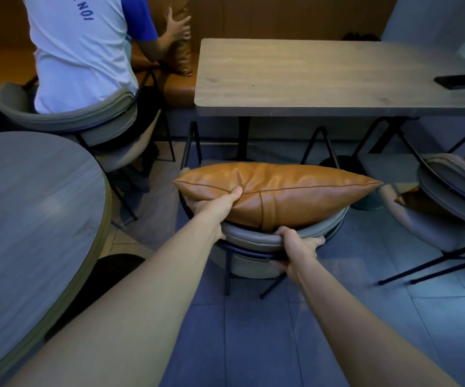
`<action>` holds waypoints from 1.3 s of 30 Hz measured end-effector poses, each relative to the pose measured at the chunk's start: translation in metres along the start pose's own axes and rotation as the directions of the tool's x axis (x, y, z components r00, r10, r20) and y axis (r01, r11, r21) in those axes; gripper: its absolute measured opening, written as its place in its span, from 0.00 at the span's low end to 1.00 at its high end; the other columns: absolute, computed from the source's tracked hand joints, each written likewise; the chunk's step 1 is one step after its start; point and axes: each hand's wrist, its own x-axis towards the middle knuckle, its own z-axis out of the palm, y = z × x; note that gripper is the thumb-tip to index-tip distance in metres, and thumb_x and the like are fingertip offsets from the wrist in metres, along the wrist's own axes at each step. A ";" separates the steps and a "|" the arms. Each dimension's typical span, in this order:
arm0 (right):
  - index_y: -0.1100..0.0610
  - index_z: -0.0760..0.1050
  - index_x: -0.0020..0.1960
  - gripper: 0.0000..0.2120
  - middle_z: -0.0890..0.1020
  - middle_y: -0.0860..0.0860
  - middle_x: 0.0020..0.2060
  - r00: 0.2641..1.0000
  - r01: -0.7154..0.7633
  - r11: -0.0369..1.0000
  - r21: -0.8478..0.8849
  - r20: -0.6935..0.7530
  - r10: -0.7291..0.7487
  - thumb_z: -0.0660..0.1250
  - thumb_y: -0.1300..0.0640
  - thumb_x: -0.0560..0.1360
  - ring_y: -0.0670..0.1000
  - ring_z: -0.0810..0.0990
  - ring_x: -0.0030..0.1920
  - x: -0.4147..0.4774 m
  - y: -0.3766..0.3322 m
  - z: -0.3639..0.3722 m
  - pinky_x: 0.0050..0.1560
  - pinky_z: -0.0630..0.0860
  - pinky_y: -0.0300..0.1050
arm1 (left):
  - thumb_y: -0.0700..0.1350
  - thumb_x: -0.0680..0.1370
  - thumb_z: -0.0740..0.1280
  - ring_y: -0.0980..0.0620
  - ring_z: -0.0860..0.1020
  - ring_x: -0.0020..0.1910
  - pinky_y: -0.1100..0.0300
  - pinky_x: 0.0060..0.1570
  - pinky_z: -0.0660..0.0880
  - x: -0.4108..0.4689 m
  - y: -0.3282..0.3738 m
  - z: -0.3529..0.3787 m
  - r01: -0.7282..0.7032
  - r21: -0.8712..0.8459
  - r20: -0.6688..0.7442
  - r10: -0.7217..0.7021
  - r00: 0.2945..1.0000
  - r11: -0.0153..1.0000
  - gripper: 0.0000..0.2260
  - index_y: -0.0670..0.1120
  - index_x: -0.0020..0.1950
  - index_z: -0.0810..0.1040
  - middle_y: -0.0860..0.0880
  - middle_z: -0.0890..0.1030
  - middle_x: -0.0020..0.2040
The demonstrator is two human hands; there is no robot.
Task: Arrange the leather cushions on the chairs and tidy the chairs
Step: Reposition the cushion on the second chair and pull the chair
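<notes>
At the rectangular table (323,76), three chairs (267,241), three cushions (276,191), two hands (217,208).

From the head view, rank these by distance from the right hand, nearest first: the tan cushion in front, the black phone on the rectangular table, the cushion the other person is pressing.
Measured from the right hand:
1. Tan cushion, directly above it on the chair back.
2. Black phone, far right on the table.
3. Other person's cushion, far upper left on the bench.

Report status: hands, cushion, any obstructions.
Left hand gripping tan cushion atop chair back. Right hand clamped on chair backrest. Cushion not yet on seat. Rectangular table just beyond chair; nothing blocking.
</notes>
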 end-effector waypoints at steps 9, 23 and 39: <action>0.47 0.44 0.82 0.52 0.68 0.62 0.71 0.999 0.016 0.998 -0.056 0.030 -0.014 0.75 0.57 0.70 0.66 0.77 0.63 0.012 -0.003 -0.008 0.37 0.84 0.57 | 0.56 0.70 0.80 0.36 0.63 0.78 0.28 0.71 0.64 0.000 0.001 0.006 0.047 -0.003 0.044 -0.047 0.998 0.999 0.55 0.44 0.84 0.47 0.42 0.60 0.82; 0.50 0.51 0.77 0.44 0.69 0.63 0.69 0.999 0.038 0.997 -0.072 0.002 -0.038 0.75 0.59 0.71 0.67 0.77 0.63 0.033 -0.007 -0.013 0.38 0.84 0.60 | 0.58 0.71 0.79 0.37 0.64 0.78 0.32 0.73 0.65 -0.001 0.004 0.018 0.048 0.027 0.079 -0.050 0.996 0.999 0.57 0.43 0.84 0.44 0.41 0.62 0.82; 0.50 0.54 0.74 0.42 0.69 0.62 0.69 0.996 0.090 0.986 -0.138 0.032 -0.086 0.76 0.53 0.69 0.67 0.80 0.60 0.045 -0.011 -0.027 0.37 0.86 0.60 | 0.61 0.72 0.77 0.37 0.64 0.77 0.36 0.73 0.67 0.002 0.003 0.037 0.037 0.102 0.060 -0.043 0.997 0.994 0.60 0.41 0.82 0.36 0.42 0.60 0.82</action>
